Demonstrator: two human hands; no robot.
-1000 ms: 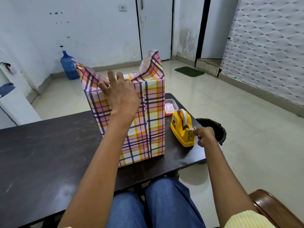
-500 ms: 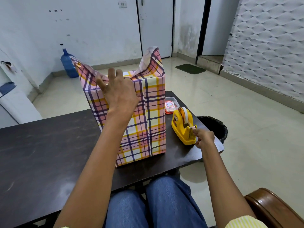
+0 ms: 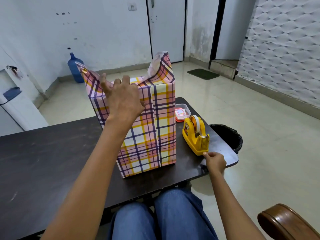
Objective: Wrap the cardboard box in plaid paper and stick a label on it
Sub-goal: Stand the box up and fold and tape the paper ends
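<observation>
The dark table has a dull, scuffed top with a rounded corner. The cardboard box stands upright on its right part, near the front edge, just beside the tape dispenser. No bare cardboard shows. The plaid paper, thin and slightly glossy in pink, yellow and purple bands, lies smooth and tight over both visible sides, with a straight overlapping seam down the front, so the body wrap looks finished. The top end is only part closed: two stiff pointed flaps stand up at the left and right, showing their pale undersides. Taping that end and sticking on a label appear to be what is left. The left hand lies on the top edge with fingers spread and fairly straight, pressing the folded paper flat. The right hand is curled just in front of the yellow moulded-plastic dispenser, thumb and forefinger pinched, probably on the end of the clear tape, though any strip is too faint to see. Behind the dispenser sits a small clear plastic tub holding what look like labels, none yet on the box.
</observation>
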